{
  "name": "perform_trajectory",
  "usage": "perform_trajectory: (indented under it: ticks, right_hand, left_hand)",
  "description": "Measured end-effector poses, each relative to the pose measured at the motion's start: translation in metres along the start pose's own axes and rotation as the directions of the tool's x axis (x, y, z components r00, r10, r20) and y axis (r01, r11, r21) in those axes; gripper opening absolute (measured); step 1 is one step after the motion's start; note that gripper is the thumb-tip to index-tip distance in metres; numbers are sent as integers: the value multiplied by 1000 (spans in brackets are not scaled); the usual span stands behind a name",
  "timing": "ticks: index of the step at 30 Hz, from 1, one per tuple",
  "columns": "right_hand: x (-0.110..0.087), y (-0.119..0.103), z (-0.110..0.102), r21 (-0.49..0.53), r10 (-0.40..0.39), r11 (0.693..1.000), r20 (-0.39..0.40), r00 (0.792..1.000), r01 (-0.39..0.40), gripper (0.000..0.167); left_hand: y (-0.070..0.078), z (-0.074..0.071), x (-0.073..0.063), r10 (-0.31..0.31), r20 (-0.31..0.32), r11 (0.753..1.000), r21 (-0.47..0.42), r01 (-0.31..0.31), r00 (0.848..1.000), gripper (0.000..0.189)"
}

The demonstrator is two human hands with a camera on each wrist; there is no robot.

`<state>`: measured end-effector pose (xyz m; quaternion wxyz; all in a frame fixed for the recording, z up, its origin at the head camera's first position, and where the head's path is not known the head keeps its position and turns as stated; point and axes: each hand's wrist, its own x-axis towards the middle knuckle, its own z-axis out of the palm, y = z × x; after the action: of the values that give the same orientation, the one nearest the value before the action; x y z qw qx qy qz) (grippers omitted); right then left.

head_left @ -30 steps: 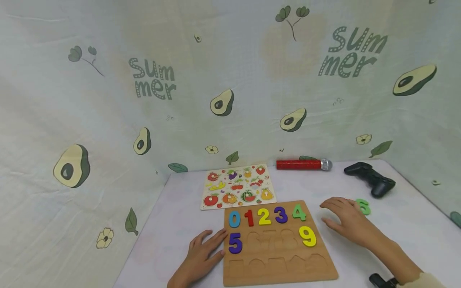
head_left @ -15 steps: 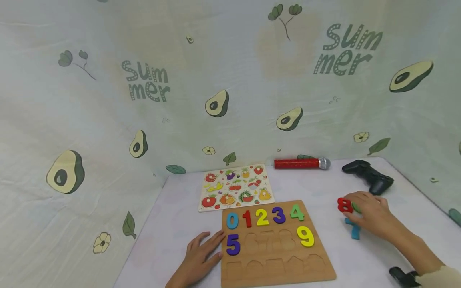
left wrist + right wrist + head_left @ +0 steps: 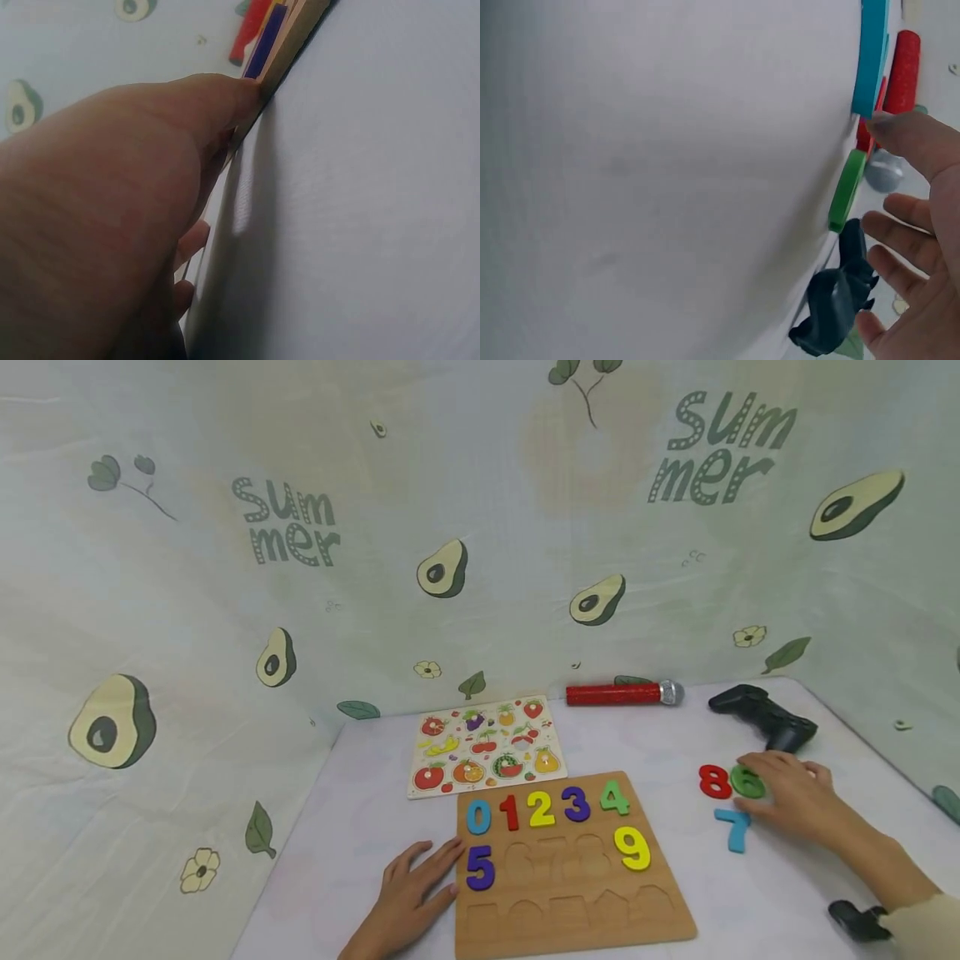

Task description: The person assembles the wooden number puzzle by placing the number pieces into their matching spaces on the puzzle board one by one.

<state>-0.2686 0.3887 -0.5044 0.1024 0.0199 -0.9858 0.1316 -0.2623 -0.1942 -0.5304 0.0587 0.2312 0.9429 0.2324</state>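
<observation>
My left hand [image 3: 408, 897] rests at the left edge of the wooden number board [image 3: 517, 894], its thumb touching the side in the left wrist view. Over the table on the right, my right hand [image 3: 798, 802] hovers beside a green number 6 [image 3: 738, 779], fingers spread and holding nothing. Its thumb tip comes close to a blue number 7 [image 3: 871, 56] in the right wrist view. A red number 8 [image 3: 715, 782] lies just left of the 6. The board carries 0 to 4 along its top row, with a purple 5 [image 3: 481, 867] and yellow 9 [image 3: 632, 847] below.
Behind the board lies a fruit puzzle [image 3: 487, 747]. A red microphone [image 3: 615, 695] and a black game controller [image 3: 765, 717] are at the back. Another small black object [image 3: 855, 921] appears near my right wrist. A printed cloth hangs behind the table.
My right hand has moved rightward from beside the board to the loose numbers, uncovering the 8 and 7. My left hand stays at the board's edge.
</observation>
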Motion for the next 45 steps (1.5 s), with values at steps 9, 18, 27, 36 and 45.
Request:
perform_trajectory:
  ticks: [9, 18, 27, 36, 45]
  right_hand:
    - [8, 22, 1, 13, 48, 999, 79, 996, -49, 69]
    - [13, 18, -4, -8, 13, 1000, 51, 999, -13, 56]
    - [8, 6, -9, -46, -8, 999, 8, 1000, 8, 58]
    - [2, -18, -16, -38, -55, 998, -12, 998, 54, 56]
    - [-8, -37, -19, -64, -95, 994, -44, 995, 92, 55]
  left_hand:
    - [2, -2, -1, 14, -4, 1000, -2, -14, 1000, 57]
    - [4, -1, -1, -5, 3, 1000, -10, 5, 1000, 57]
    - [5, -3, -2, 3, -9, 1000, -15, -3, 1000, 56]
    - [5, -3, -3, -5, -13, 1000, -22, 4, 1000, 55]
    - [7, -4, -4, -32, 10, 999, -24, 32, 999, 56]
